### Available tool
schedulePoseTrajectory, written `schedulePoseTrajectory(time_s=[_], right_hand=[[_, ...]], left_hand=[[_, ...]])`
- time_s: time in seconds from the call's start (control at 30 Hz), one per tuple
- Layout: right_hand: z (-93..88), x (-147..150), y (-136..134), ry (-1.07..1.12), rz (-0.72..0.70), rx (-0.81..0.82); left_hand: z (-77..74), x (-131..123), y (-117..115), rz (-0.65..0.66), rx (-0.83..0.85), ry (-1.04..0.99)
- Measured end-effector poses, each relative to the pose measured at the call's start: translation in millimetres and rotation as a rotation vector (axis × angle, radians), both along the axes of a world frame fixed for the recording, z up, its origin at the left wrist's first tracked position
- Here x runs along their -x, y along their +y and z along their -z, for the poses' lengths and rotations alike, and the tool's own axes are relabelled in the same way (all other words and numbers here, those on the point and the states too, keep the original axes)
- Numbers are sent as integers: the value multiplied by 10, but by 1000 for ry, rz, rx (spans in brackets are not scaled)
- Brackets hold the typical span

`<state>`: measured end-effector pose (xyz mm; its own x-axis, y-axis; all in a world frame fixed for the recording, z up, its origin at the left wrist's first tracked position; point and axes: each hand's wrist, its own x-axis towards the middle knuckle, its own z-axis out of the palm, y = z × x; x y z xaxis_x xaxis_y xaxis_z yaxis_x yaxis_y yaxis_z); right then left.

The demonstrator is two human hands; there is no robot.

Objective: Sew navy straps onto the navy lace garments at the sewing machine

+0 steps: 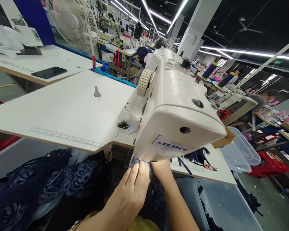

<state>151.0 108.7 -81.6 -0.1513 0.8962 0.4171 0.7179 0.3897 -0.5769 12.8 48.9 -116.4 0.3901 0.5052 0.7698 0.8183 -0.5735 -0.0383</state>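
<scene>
A white sewing machine (180,96) stands in the middle, its head hiding the needle area. Below its front edge, my left hand (135,184) presses its fingers together on dark blue patterned fabric (156,195). The fabric hangs down between my forearms. My right hand (161,168) reaches under the machine head, close beside the left; its fingers are hidden behind the machine.
On the white table (62,102) lie a small grey metal piece (97,92) and, farther left, a phone (49,72). Dark lace fabric (69,176) fills a bin at lower left. Small orange snips (209,167) and dark strips lie right. A clear bin (226,199) stands below.
</scene>
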Motion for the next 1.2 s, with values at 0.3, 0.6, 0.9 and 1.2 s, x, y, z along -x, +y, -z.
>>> schedulePoseTrajectory(time_s=[0.3,0.6,0.9,1.2], right_hand=[[157,-88,3,41,83,93],[10,-11,30,40,8,92],[-50,43,-44,264,12,150],[73,-35,26,142,48,136]], left_hand=[[-49,78,23,14,-29,-37],[-33,99,58,92,-53,-85],[-123,169,68,165,-41,-5],[-143,127,100,142,-15,6]])
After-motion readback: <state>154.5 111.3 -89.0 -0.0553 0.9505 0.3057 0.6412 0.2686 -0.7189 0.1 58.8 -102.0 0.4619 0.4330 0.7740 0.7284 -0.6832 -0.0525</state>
